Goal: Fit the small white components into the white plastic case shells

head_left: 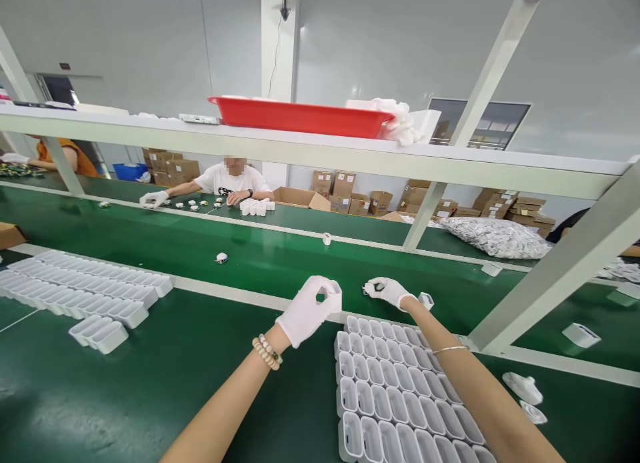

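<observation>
My left hand (309,309), in a white glove with a bead bracelet at the wrist, holds a white plastic case (334,297) between thumb and fingers. To its right, my right hand (387,292), also gloved, pinches a small white and black part (369,289) over the green belt. Just beside my right wrist lies a white case (426,301). Rows of open white cases (383,349) stand below both hands, partly covered by my right forearm. Another small white part (221,257) rests on the belt, left of my left hand.
More white cases (90,289) stand in rows at the left. A shelf (300,146) with a red tray (300,116) spans above the belt, with a slanting post (550,263) at the right. Across the belt, a gloved person (233,177) sits near small parts. A bulging plastic bag (495,236) lies back right.
</observation>
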Motion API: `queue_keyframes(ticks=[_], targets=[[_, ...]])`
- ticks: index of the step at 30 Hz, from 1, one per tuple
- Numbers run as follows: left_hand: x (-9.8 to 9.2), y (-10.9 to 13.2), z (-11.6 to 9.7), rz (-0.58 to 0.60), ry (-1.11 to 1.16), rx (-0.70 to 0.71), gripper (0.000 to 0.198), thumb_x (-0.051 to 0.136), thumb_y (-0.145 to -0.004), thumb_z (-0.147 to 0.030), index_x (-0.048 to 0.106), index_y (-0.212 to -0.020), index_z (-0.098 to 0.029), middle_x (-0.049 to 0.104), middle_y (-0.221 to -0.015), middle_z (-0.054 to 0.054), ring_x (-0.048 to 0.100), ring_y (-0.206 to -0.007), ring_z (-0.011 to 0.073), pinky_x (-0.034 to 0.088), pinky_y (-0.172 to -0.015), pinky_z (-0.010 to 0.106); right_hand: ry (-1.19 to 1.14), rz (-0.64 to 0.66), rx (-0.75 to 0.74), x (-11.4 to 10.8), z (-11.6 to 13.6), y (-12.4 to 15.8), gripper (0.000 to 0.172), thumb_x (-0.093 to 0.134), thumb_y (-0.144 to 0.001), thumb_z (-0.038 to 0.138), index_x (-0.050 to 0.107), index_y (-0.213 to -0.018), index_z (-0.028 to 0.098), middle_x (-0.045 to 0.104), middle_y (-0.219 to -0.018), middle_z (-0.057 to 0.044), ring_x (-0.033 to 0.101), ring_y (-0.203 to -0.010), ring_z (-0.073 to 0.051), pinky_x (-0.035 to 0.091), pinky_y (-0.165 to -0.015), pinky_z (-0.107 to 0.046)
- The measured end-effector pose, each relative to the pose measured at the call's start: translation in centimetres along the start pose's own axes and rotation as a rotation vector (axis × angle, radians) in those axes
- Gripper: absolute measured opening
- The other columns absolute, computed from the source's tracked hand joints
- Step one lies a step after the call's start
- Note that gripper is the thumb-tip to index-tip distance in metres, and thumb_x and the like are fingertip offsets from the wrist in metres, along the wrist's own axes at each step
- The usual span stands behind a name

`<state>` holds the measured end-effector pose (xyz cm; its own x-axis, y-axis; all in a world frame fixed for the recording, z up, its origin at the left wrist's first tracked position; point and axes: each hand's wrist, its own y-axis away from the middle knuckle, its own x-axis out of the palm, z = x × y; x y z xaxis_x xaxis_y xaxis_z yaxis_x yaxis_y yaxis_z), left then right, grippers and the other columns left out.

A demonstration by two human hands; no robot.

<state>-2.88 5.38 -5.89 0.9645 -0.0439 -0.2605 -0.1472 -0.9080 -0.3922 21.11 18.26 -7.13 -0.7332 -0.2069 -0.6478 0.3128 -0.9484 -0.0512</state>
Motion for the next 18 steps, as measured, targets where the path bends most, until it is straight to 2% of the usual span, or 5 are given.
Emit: queue_keyframes(ticks=[5, 9, 10, 14, 18], targets=[[-1.8, 0.5, -3.4, 0.133, -0.2, 0.153, 0.014, 0.06, -0.079, -0.012, 0.06, -0.09, -0.02, 0.061, -0.101, 0.003, 0.058, -0.072, 0.0114, 0.055, -0.078, 0.032, -0.248, -0.047, -0.065, 0.2, 2.2, 2.5, 0.029, 0.063, -0.093, 0.038, 0.063, -0.11, 0.014, 0.069, -0.098, -0.005, 0.068, -0.079, -0.016, 0.058, -0.072, -0.035], [-2.8, 1.3, -5.2, 0.198, -0.353, 0.213, 0.029, 0.061, -0.081, -0.015, 0.06, -0.108, -0.023, 0.065, -0.102, 0.003, 0.063, -0.086, 0.0163, 0.054, -0.091, 0.036, -0.393, -0.103, -0.118, 0.5, 4.7, 7.6, 0.056, 0.081, -0.07, 0.052, 0.061, -0.108, 0.016, 0.073, -0.094, -0.007, 0.071, -0.088, -0.023, 0.059, -0.081, -0.042], [-2.8, 1.6, -5.5, 0.207, -0.375, 0.237, 0.034, 0.06, -0.082, -0.015, 0.058, -0.114, -0.024, 0.066, -0.102, 0.003, 0.064, -0.09, 0.0174, 0.053, -0.094, 0.038, -0.41, -0.117, -0.128, 0.6, 5.5, 9.3, 0.058, 0.082, -0.068, 0.052, 0.061, -0.109, 0.017, 0.074, -0.093, -0.007, 0.071, -0.092, -0.024, 0.058, -0.086, -0.043], [-2.7, 2.8, -6.8, 0.247, -0.444, 0.317, 0.045, 0.057, -0.086, -0.016, 0.05, -0.129, -0.025, 0.068, -0.098, 0.002, 0.065, -0.097, 0.0188, 0.049, -0.101, 0.041, -0.324, -0.194, -0.17, 1.3, 8.5, 15.4, 0.045, 0.079, -0.074, 0.044, 0.068, -0.111, 0.022, 0.073, -0.084, -0.004, 0.07, -0.086, -0.024, 0.056, -0.091, -0.047], [-2.4, 3.3, -7.8, 0.275, -0.487, 0.382, 0.043, 0.056, -0.089, -0.018, 0.049, -0.13, -0.026, 0.068, -0.092, 0.001, 0.065, -0.097, 0.0185, 0.05, -0.1, 0.04, -0.22, -0.166, -0.21, 2.0, 9.7, 17.4, 0.034, 0.071, -0.081, 0.043, 0.073, -0.11, 0.026, 0.073, -0.079, -0.001, 0.067, -0.075, -0.022, 0.06, -0.081, -0.043]])
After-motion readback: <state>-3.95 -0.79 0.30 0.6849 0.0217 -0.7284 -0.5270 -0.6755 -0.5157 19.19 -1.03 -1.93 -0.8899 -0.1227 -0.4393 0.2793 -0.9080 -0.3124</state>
